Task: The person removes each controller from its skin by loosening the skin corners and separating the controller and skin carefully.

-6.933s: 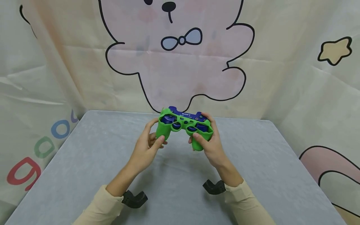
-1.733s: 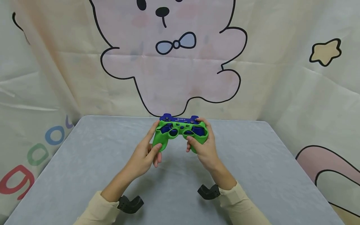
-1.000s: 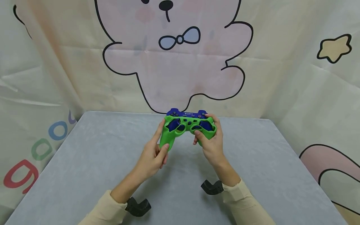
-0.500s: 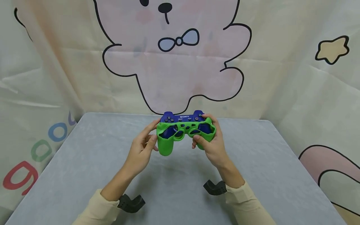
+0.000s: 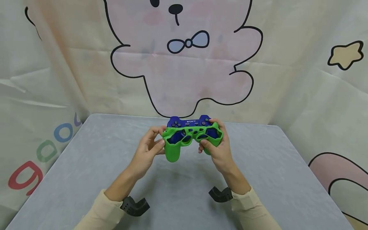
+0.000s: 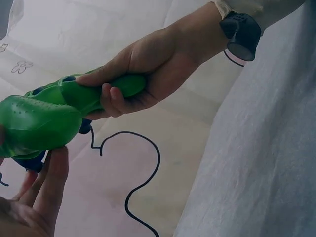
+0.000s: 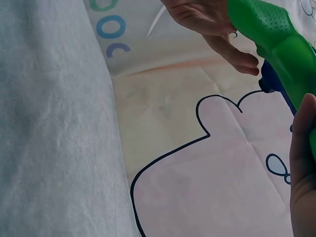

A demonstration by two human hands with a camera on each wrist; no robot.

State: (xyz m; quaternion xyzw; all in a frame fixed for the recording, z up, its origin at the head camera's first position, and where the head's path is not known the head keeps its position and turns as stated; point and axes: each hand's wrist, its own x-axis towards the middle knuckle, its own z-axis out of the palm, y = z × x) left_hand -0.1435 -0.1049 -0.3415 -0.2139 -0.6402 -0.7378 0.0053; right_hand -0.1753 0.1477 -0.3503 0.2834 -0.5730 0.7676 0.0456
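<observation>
A blue game controller (image 5: 191,122) sits partly inside a green silicone cover (image 5: 172,152), held up above the table. Its upper edge with the SONY print stands out of the cover, and blue shows through the openings. My right hand (image 5: 220,155) grips the right handle, thumb on the front. At the left edge, my left hand (image 5: 145,153) pinches the cover between thumb and fingers. In the left wrist view, the dotted end of the cover lies between the left hand's (image 6: 29,215) fingers and thumb. The right wrist view shows the cover's dotted handle (image 7: 269,27) beside the left hand.
A grey cloth-covered table (image 5: 178,198) spreads below the hands. Behind it hangs a pale curtain (image 5: 92,83) with a printed bear and star. Each wrist carries a black camera mount (image 5: 135,207).
The left hand has shifted from the lower left handle up to the cover's left edge, its fingers more bent. The right hand keeps its grip. More blue shows above the cover than several seconds ago.
</observation>
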